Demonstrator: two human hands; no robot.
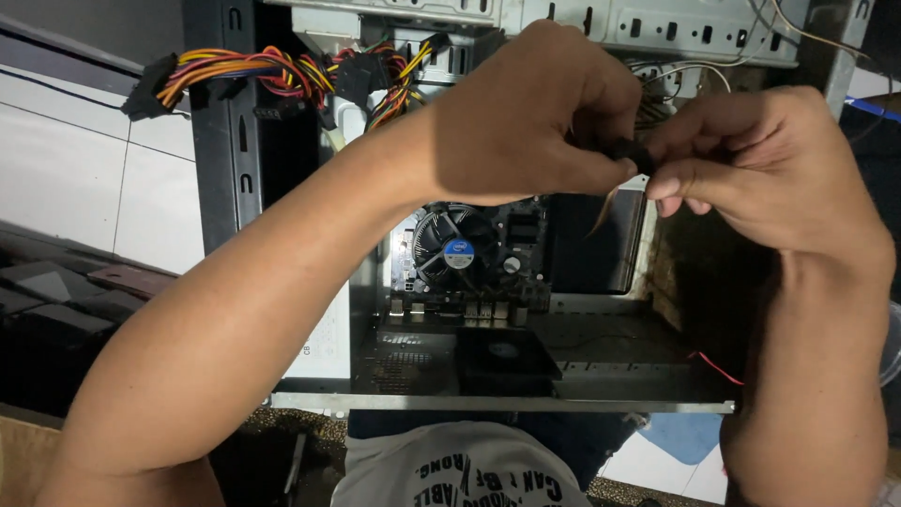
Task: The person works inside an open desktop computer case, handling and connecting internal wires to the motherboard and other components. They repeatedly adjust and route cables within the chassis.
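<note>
my left hand (535,117) and right hand (751,160) pinch a small black plug (633,153) between them, its length running hand to hand, above the open computer case (601,376).

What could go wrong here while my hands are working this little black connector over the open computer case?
1. Both hands, left and right, pinch the small black connector above the motherboard; if it slips, it may drop among the parts.
2. The loose coloured power cables hang close to the left forearm and could snag.
3. The cooler fan sits right beneath; a sudden tug might knock it.
</note>
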